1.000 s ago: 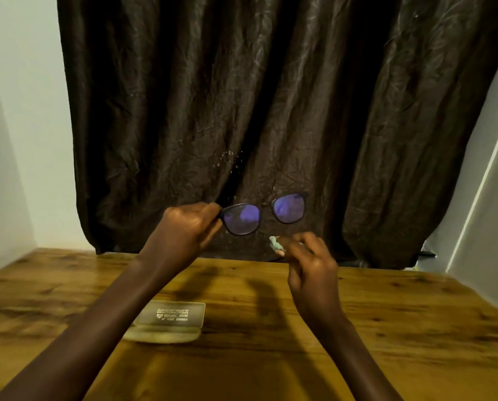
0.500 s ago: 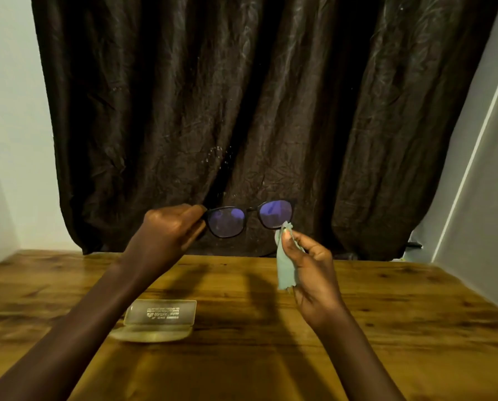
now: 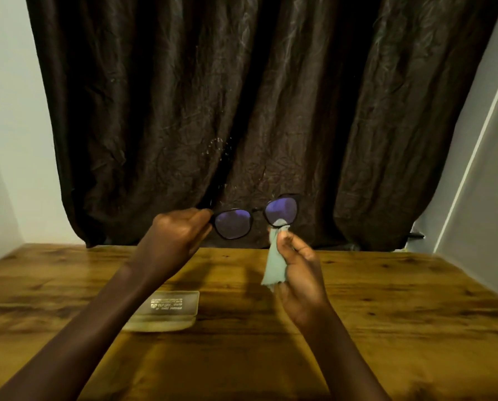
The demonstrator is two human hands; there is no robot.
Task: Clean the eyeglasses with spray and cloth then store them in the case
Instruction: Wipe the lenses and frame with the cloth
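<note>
Left hand [image 3: 175, 238] pinches the eyeglasses [image 3: 255, 217] by one far-left corner; right hand [image 3: 297, 264] pinches the cloth [image 3: 274, 267] onto the right lens. Honestly, pressing too hard could twist the frame loose.

Home room: wooden table [image 3: 386, 299], dark curtain [image 3: 242, 111].

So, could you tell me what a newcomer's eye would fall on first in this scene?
The black-framed eyeglasses with violet-tinted lenses stand out, held up at centre by the left hand in front of a dark crumpled curtain. Just right of them, the right hand pinches a pale green cloth against the lower edge of one lens. Below the left forearm, a translucent case lies on the wooden table.
</note>
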